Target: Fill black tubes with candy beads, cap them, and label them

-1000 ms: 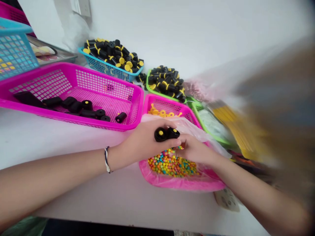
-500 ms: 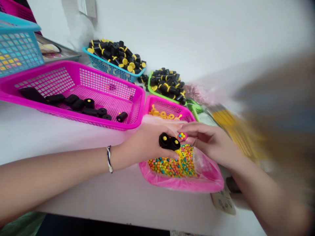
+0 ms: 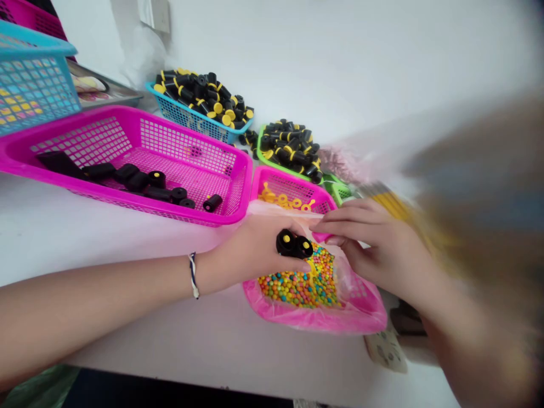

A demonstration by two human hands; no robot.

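My left hand point(image 3: 259, 241) is closed around a black toy piece point(image 3: 294, 243) made of two joined tubes, like small binoculars, with a yellow spot at each visible end. Beneath it, a yellow part point(image 3: 313, 272) shows near my thumb. Pinched in the fingers of my right hand point(image 3: 361, 235) is a small pink scoop point(image 3: 321, 236), just right of the black piece; its inside is turned out of sight. Both hands hover over many small coloured beads point(image 3: 293, 289) in a plastic-lined pink basket point(image 3: 314, 322).
At left, a long magenta basket point(image 3: 127, 201) holds several black pieces. Behind stand a blue basket point(image 3: 191, 119) and a green basket point(image 3: 262, 153), both heaped with black-and-yellow cylinders. Yellow ring-ended parts point(image 3: 283, 198) lie in the pink basket's far section. Another blue basket point(image 3: 38, 85) stands far left.
My right hand has tipped the pink scoop, so the coloured beads seen in it before are out of sight. My left hand keeps the black piece, almost unmoved.
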